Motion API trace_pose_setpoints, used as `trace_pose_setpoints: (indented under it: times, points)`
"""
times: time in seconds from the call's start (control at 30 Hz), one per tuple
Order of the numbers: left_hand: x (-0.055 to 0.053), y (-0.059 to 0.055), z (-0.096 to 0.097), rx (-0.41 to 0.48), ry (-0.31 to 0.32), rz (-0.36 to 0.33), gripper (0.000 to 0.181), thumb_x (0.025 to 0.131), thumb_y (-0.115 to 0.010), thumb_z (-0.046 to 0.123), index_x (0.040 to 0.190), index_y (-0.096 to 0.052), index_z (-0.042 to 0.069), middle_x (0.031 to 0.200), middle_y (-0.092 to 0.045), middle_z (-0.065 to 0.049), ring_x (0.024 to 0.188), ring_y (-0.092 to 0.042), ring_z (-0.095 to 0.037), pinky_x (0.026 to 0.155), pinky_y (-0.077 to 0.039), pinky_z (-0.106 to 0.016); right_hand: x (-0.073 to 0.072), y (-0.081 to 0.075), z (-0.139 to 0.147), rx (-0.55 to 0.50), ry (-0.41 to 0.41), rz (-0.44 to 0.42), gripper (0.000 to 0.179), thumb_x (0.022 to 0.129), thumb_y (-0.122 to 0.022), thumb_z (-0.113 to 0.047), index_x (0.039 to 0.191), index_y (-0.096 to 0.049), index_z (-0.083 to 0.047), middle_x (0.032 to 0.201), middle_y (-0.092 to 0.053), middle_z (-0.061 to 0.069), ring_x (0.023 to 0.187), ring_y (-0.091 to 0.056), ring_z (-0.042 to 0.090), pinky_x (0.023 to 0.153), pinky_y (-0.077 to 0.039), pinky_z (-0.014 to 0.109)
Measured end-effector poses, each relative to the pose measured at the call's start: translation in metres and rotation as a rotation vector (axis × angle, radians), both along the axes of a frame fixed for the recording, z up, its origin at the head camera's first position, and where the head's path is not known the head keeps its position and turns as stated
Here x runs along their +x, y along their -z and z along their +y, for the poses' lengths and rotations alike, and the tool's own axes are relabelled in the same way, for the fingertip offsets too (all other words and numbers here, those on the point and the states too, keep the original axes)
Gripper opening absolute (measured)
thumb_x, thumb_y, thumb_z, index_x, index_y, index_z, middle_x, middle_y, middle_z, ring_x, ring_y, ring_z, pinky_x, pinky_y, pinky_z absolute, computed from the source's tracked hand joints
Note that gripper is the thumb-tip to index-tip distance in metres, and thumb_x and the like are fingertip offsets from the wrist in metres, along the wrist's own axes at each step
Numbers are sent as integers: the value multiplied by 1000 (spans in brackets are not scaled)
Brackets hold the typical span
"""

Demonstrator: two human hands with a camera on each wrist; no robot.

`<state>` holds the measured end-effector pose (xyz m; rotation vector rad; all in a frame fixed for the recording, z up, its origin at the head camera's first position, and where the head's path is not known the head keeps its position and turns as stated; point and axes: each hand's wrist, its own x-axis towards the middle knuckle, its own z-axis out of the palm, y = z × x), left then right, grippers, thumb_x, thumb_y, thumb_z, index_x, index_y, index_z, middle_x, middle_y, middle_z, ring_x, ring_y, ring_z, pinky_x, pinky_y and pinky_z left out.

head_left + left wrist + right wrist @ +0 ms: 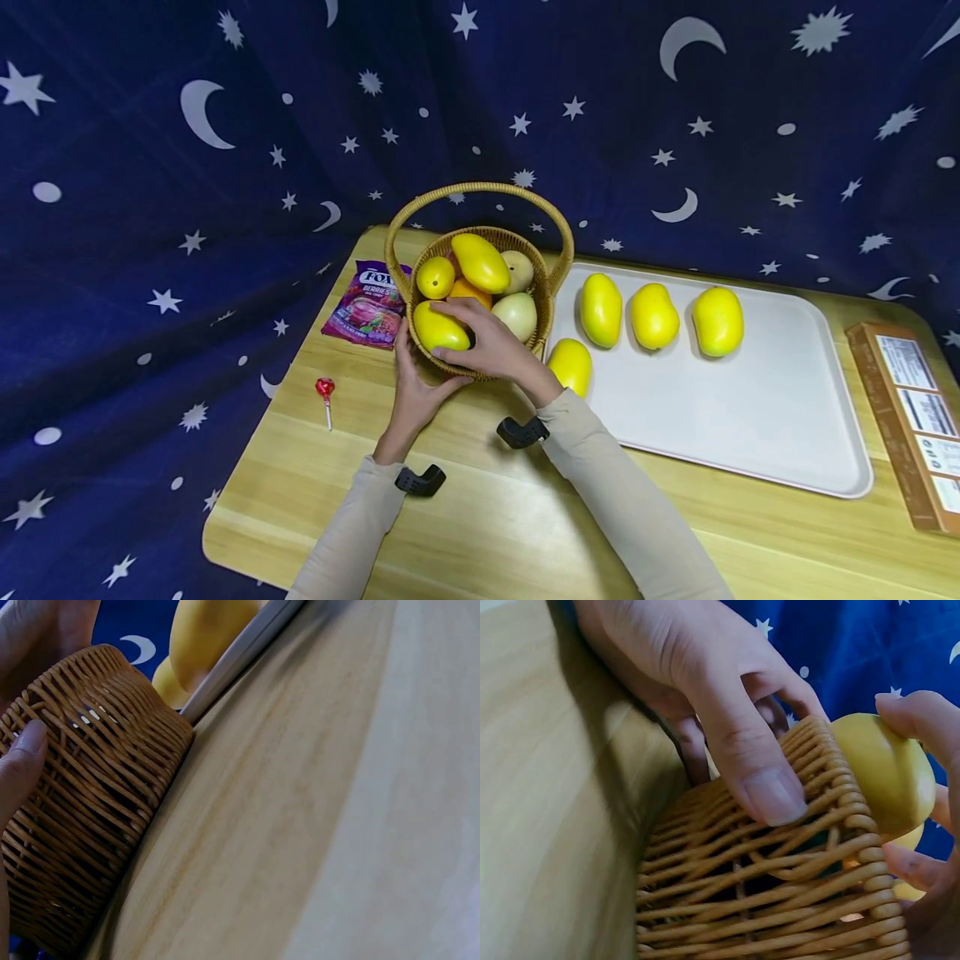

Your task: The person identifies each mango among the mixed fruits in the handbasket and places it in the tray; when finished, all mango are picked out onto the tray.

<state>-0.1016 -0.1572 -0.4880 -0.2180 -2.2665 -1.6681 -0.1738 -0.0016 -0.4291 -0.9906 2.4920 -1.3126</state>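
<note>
A round wicker basket (552,307) with a tall arched handle holds several fruits. My left hand (417,392) grips the basket's near left side; in the right wrist view its thumb (776,796) presses the weave just below the rim. With its thumb and fingers, my right hand (487,342) holds a yellow mango (437,325) at the front of the basket, seen at the rim in the right wrist view. Behind it in the basket lie another yellow mango (480,262), a small round yellow fruit (435,277), an orange fruit (470,292) and two pale round fruits (516,315).
Right of the basket lies a white tray (780,400) bearing several yellow mangoes (655,316). A purple candy bag (365,304) and a red lollipop (326,388) are on the left. A brown box (885,417) stands at the right edge of the wooden table (465,500).
</note>
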Motion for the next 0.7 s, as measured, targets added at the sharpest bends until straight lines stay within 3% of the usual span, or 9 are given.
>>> trace_pose_setpoints:
  times: [0.3, 0.53, 0.7]
  points:
    - [0, 5, 0, 12, 5, -37, 119, 72, -85, 0, 155, 2, -1, 162, -5, -17, 146, -20, -32, 119, -19, -51, 1, 3, 2, -31, 20, 47, 59, 82, -77, -31, 136, -57, -15, 139, -48, 16, 124, -50, 31, 105, -42, 49]
    - [0, 0, 1, 21, 29, -12, 118, 73, -85, 3, 154, 0, -3, 160, -7, -25, 144, -23, -39, 114, -25, -58, 9, 0, 19, -58, 76, 86, 59, 79, -80, -33, 133, -60, -20, 142, -45, 12, 126, -50, 29, 105, -42, 49]
    - [-7, 20, -4, 29, 12, -12, 123, 70, -88, 6, 157, 0, 8, 161, -8, -18, 143, -25, -37, 111, -28, -58, 12, 0, 28, -84, 101, 114, 59, 78, -82, -33, 132, -61, -21, 143, -45, 10, 127, -48, 25, 106, -41, 47]
